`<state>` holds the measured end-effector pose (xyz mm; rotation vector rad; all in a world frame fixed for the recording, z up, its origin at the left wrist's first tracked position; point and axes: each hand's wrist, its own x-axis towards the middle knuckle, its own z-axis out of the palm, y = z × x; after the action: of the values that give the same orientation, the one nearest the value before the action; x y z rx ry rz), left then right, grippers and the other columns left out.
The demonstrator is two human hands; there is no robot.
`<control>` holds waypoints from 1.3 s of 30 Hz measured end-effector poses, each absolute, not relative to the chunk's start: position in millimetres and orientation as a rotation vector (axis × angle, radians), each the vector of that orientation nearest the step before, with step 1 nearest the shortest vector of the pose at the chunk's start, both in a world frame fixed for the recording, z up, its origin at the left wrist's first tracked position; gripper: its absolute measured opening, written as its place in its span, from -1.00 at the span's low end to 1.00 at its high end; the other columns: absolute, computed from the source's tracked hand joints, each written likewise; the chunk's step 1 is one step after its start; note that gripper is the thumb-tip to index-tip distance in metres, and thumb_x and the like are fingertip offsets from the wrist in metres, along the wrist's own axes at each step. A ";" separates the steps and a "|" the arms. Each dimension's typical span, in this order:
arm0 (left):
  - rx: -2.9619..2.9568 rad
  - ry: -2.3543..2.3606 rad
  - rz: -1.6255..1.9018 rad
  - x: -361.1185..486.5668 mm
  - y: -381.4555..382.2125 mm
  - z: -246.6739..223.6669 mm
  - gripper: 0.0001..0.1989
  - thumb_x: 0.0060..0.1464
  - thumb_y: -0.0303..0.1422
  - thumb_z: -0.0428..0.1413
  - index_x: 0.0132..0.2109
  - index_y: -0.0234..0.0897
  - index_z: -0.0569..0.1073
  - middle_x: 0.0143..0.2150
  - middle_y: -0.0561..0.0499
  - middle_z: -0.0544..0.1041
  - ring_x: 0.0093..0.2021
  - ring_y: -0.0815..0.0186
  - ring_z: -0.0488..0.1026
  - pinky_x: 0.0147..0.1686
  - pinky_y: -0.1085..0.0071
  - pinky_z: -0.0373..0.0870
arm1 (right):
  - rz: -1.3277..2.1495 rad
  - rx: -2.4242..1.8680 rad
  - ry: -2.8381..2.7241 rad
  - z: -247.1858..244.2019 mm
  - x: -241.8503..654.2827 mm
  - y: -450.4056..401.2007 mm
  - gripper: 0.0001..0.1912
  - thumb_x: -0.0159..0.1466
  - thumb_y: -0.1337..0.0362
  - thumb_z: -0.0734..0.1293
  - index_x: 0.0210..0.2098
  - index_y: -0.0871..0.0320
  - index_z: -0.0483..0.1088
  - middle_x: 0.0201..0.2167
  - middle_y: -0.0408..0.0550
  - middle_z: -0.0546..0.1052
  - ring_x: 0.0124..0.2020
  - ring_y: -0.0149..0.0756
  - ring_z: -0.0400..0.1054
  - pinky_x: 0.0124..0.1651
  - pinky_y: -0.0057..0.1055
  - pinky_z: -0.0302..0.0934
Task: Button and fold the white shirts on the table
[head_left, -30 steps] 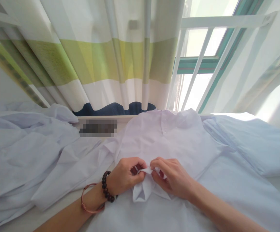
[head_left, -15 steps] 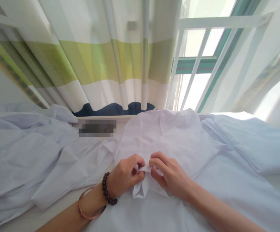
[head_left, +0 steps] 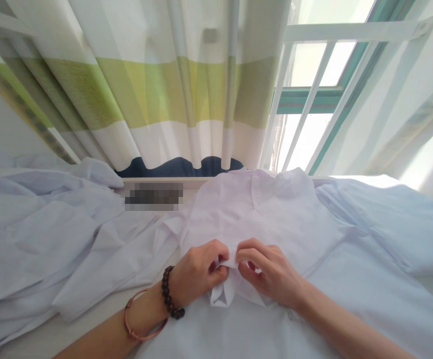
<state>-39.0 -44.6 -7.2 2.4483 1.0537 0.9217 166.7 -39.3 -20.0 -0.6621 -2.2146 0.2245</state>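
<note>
A white shirt (head_left: pixel 234 214) lies spread out in front of me, its button placket running toward my fingers. My left hand (head_left: pixel 203 267), with a dark bead bracelet (head_left: pixel 168 294) and a copper bangle (head_left: pixel 134 331) at the wrist, pinches a raised fold of the shirt between thumb and fingers. Close beside it, my right hand (head_left: pixel 266 264) grips the same strip of cloth with its fingertips. Just below the hands a loose folded end of the fabric hangs open. Whatever small part sits between the fingertips is hidden.
More rumpled white cloth (head_left: pixel 37 239) is heaped on the left. Pale folded fabric (head_left: pixel 395 219) lies on the right. A blurred dark patch (head_left: pixel 154 195) is near the far edge. Beyond stand a striped curtain (head_left: pixel 171 92) and a white railing (head_left: pixel 351 33) by a window.
The whole view has shifted slightly, so the scene sits a little further right. My right fingers have changed their bend a little; both hands stay on the same fold of the shirt.
</note>
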 end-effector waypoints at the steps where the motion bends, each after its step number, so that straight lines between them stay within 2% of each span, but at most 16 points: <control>1: 2.440 1.059 0.916 -38.5 -44.7 -6.8 -0.81 -0.07 -0.57 -0.03 -0.27 -0.25 0.32 -0.43 0.15 0.38 -0.52 0.48 0.32 -0.44 0.58 0.31 | 0.222 -0.666 -2.217 -20.1 166.7 -39.3 -0.89 0.31 0.44 0.21 -0.23 0.13 0.30 -0.28 -0.06 0.47 -0.49 -0.50 0.29 -0.42 -0.55 0.16; 7: 2.432 1.093 0.875 -36.7 -44.3 -7.5 -0.81 -0.06 -0.56 -0.01 -0.26 -0.25 0.36 -0.43 0.13 0.42 -0.51 0.45 0.33 -0.45 0.56 0.29 | 0.133 -0.681 -2.264 -22.1 168.3 -38.4 -0.91 0.32 0.40 0.21 -0.28 0.12 0.32 -0.28 -0.08 0.50 -0.48 -0.48 0.33 -0.41 -0.53 0.14; 16: 2.477 1.107 0.869 -35.5 -46.2 -3.7 -0.84 -0.04 -0.55 -0.04 -0.29 -0.25 0.33 -0.47 0.14 0.39 -0.55 0.44 0.28 -0.47 0.55 0.26 | 0.160 -0.641 -2.240 -22.3 171.0 -37.8 -0.88 0.29 0.43 0.24 -0.24 0.11 0.36 -0.27 -0.11 0.54 -0.44 -0.50 0.39 -0.41 -0.55 0.14; 23: 2.474 1.223 0.870 -37.7 -47.4 -6.8 -0.84 0.00 -0.51 -0.03 -0.23 -0.22 0.27 -0.46 0.16 0.36 -0.57 0.44 0.29 -0.51 0.53 0.25 | 0.282 -0.622 -2.179 -14.9 166.9 -41.9 -0.86 0.24 0.43 0.27 -0.23 0.08 0.36 -0.22 -0.11 0.57 -0.59 -0.57 0.32 -0.49 -0.56 0.14; 26: 2.512 1.150 0.897 -40.2 -44.8 -8.7 -0.86 0.07 -0.50 -0.05 -0.20 -0.22 0.25 -0.40 0.12 0.37 -0.50 0.42 0.34 -0.45 0.52 0.30 | 0.449 -0.662 -2.126 -14.4 165.4 -44.4 -0.85 0.22 0.42 0.27 -0.23 0.08 0.35 -0.21 -0.10 0.56 -0.64 -0.58 0.25 -0.50 -0.55 0.18; 32: 2.495 0.834 1.056 -41.8 -40.7 -3.6 -0.87 0.16 -0.56 -0.05 -0.21 -0.23 0.28 -0.26 0.00 0.44 -0.28 0.38 0.42 -0.26 0.51 0.38 | 0.717 -0.869 -2.097 -13.4 164.9 -42.2 -0.66 0.11 0.41 0.32 -0.11 0.09 0.27 -0.40 -0.19 0.42 -0.55 -0.48 0.24 -0.45 -0.52 0.19; 36: 2.458 0.711 1.094 -41.7 -42.7 4.6 -0.85 0.12 -0.58 0.01 -0.20 -0.26 0.35 -0.22 -0.05 0.47 -0.24 0.37 0.44 -0.22 0.49 0.41 | 0.680 -0.830 -2.122 -13.1 166.0 -39.8 -0.75 0.14 0.44 0.27 -0.19 0.09 0.29 -0.45 -0.23 0.36 -0.55 -0.49 0.20 -0.45 -0.53 0.15; 39: 2.397 0.683 1.082 -41.7 -43.7 11.0 -0.87 0.07 -0.55 0.02 -0.23 -0.30 0.40 -0.21 -0.09 0.49 -0.22 0.32 0.46 -0.19 0.43 0.42 | 0.632 -0.792 -2.119 -14.1 166.7 -39.8 -0.79 0.18 0.44 0.25 -0.19 0.10 0.30 -0.39 -0.18 0.40 -0.54 -0.49 0.21 -0.44 -0.53 0.15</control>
<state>-41.7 -43.7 11.0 2.3967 0.6830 1.0816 166.7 -39.8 -14.1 -0.7922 -2.1185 0.6321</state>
